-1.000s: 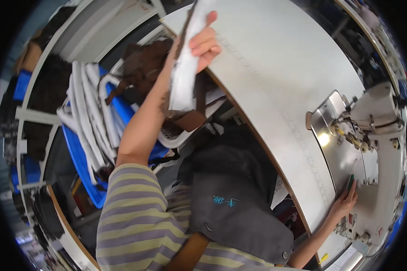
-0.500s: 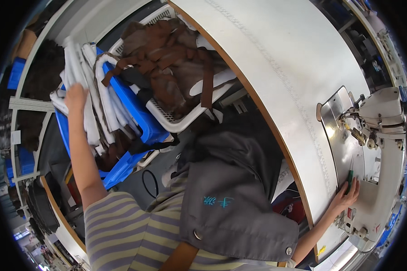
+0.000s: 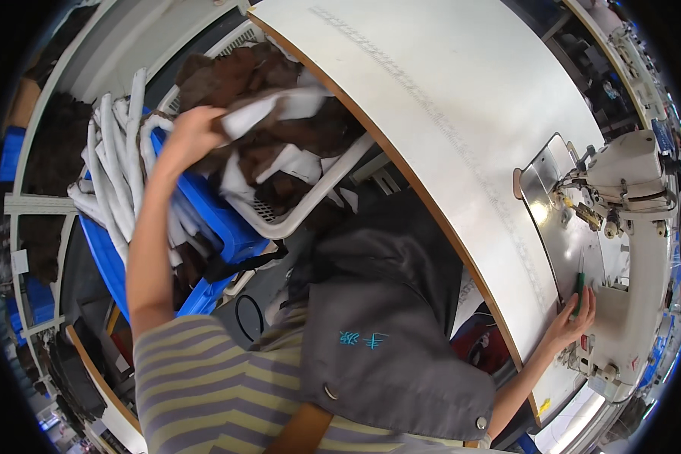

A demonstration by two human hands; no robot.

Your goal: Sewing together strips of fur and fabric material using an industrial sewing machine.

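Observation:
My left hand (image 3: 193,136) is over the white basket (image 3: 280,221), closed on the end of a fabric piece (image 3: 251,116), brown on one side and white on the other. The piece is smeared by motion. More brown pieces (image 3: 231,76) lie heaped in the basket, some with white undersides up. Left of it, a blue bin (image 3: 238,236) holds several long white fabric strips (image 3: 117,155). My right hand (image 3: 571,321) rests on the sewing table, its fingers around a green-handled tool (image 3: 579,291) with a thin metal shaft.
A white sewing machine (image 3: 643,219) stands at the right, its metal plate (image 3: 560,189) set into the white table (image 3: 431,98). The table's brown edge (image 3: 424,185) curves beside the basket. Shelving (image 3: 41,204) with dark material lines the far left. A dark grey apron (image 3: 401,356) covers my lap.
My left hand has moved right from the white strips in the blue bin to the basket, where pieces now show white sides. The right hand keeps its hold. The view has shifted slightly.

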